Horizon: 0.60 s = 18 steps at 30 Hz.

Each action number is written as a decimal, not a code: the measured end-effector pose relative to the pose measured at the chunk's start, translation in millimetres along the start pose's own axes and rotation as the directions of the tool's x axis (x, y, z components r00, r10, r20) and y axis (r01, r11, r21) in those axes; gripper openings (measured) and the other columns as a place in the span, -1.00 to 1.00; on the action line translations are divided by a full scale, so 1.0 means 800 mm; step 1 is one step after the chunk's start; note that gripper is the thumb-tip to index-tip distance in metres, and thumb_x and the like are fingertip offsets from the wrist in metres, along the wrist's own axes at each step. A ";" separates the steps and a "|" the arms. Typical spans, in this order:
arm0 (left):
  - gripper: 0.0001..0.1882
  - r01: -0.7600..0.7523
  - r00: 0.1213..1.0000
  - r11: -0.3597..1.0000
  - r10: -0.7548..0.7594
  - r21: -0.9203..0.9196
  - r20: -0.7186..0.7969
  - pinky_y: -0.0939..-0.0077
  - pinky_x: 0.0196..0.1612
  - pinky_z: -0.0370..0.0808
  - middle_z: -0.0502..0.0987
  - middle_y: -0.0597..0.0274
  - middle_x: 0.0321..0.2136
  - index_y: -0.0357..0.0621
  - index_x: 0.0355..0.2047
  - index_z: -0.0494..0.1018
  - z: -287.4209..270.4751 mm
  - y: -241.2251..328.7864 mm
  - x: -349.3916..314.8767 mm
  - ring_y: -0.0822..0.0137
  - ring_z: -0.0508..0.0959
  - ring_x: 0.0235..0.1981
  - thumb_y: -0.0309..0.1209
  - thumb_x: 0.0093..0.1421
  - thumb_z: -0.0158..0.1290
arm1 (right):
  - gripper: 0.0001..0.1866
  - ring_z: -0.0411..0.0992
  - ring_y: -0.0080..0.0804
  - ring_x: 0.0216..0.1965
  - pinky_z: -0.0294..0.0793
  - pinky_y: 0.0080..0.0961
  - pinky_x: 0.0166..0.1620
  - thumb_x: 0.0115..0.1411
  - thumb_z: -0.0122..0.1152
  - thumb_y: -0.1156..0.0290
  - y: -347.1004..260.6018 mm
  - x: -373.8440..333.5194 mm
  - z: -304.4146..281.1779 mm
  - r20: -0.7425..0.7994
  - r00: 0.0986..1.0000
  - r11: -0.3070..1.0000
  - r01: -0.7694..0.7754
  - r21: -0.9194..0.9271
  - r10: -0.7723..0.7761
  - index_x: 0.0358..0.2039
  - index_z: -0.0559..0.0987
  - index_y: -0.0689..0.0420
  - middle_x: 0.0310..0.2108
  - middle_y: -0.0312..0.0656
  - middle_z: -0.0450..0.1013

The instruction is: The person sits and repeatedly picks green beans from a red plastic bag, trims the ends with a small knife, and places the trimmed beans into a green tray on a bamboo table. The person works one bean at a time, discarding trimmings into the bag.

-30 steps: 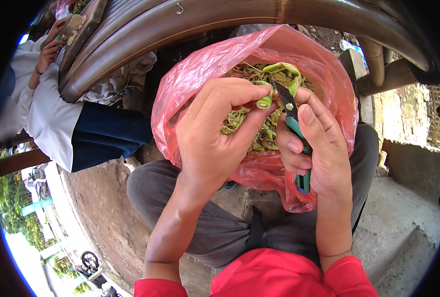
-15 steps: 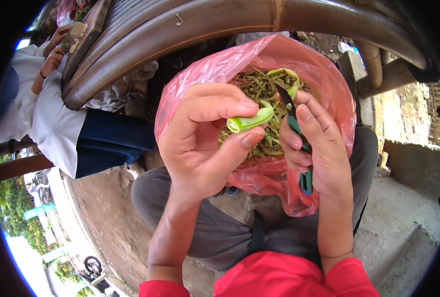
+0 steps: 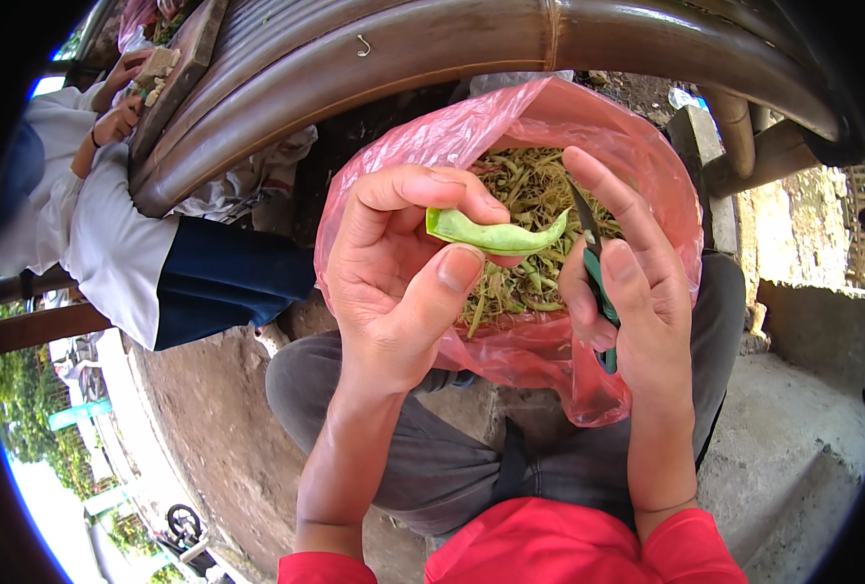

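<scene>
Across the far side runs a counter (image 3: 452, 51) of thick brown bamboo, its front pole bending round toward the left. Beside it, at the left, is a co-worker (image 3: 111, 234) in a white top and a dark blue lower garment, hands by the counter's edge. Nearer, the person's grey trousers (image 3: 306, 384) show the knees parted, and a translucent pink plastic bag (image 3: 432, 136) sits between and beyond them. Its mouth gapes upward beneath both hands, probably so that either can work over it; the knees may help to steady it. Inside lies a heap of green and yellowish plant scraps (image 3: 522, 185).

Over the bag's right part, the right hand (image 3: 642, 302) has its thumb and lower fingers curled around the green handle of a dark-bladed knife (image 3: 595, 268). The index finger reaches out straight beside the blade, which points to the far side, seemingly to keep its edge off the palm. At the left, the left hand (image 3: 394, 282) pinches a green pod (image 3: 496, 237) between thumb and fingertips, above the scraps. The pod lies crosswise, blunt end left, its tapered tip left free near the blade, perhaps so that it stays in sight.
</scene>
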<state>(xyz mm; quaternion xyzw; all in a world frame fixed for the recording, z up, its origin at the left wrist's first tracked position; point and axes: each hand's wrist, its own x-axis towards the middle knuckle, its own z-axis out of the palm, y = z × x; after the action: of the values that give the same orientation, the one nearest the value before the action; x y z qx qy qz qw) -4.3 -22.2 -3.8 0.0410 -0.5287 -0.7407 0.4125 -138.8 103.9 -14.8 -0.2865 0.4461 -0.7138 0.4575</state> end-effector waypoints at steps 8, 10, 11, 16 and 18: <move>-0.67 0.126 0.992 0.973 -0.129 -0.194 0.000 0.37 -0.01 0.61 0.50 0.02 -0.06 -0.20 0.05 0.37 0.004 -0.015 -0.003 0.31 0.56 -0.07 -0.51 0.32 0.16 | -0.46 0.23 -0.72 -0.57 0.17 -0.73 -0.51 0.43 0.11 0.20 0.003 0.000 -0.002 0.101 0.989 0.984 0.092 0.151 -0.108 0.26 0.35 0.32 -0.53 -0.43 0.33; -0.66 0.133 0.991 0.972 -0.137 -0.194 -0.008 0.37 -0.01 0.61 0.50 0.03 -0.06 -0.20 0.06 0.37 0.004 -0.016 -0.004 0.31 0.56 -0.06 -0.51 0.32 0.16 | -0.52 0.25 -0.71 -0.55 0.21 -0.72 -0.48 0.44 0.12 0.27 0.003 -0.001 -0.004 0.118 0.984 0.972 0.104 0.211 -0.131 0.21 0.37 0.33 -0.47 -0.41 0.39; -0.66 0.130 0.991 0.972 -0.133 -0.194 0.000 0.37 -0.02 0.61 0.50 0.03 -0.06 -0.20 0.06 0.37 0.003 -0.016 -0.005 0.31 0.56 -0.06 -0.51 0.32 0.16 | -0.54 0.25 -0.71 -0.55 0.20 -0.72 -0.48 0.44 0.12 0.28 0.004 0.000 -0.006 0.134 0.980 0.965 0.110 0.237 -0.145 0.21 0.37 0.33 -0.41 -0.38 0.42; -0.66 0.172 0.985 0.957 -0.171 -0.235 0.026 0.39 -0.05 0.63 0.50 0.03 -0.06 -0.20 0.09 0.35 0.000 -0.015 -0.003 0.31 0.58 -0.09 -0.52 0.35 0.12 | -0.58 0.25 -0.73 -0.55 0.22 -0.75 -0.48 0.42 0.13 0.35 0.007 0.000 -0.012 0.199 0.968 0.951 0.088 0.295 -0.152 0.19 0.38 0.30 -0.13 -0.19 0.53; -0.65 0.204 0.979 0.942 -0.196 -0.266 0.056 0.39 -0.05 0.64 0.50 0.03 -0.05 -0.21 0.12 0.34 0.000 -0.013 -0.002 0.30 0.60 -0.10 -0.53 0.36 0.08 | -0.59 0.27 -0.74 -0.54 0.24 -0.76 -0.47 0.40 0.15 0.40 0.006 -0.002 -0.013 0.188 0.974 0.959 0.067 0.277 -0.122 0.18 0.39 0.29 -0.10 -0.17 0.53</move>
<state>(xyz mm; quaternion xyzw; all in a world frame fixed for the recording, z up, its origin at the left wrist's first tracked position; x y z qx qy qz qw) -9.4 -20.3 -12.9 0.0274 -0.4215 -0.8445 0.3293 -145.1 108.7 -23.7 -0.3143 0.2817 -0.7558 0.5006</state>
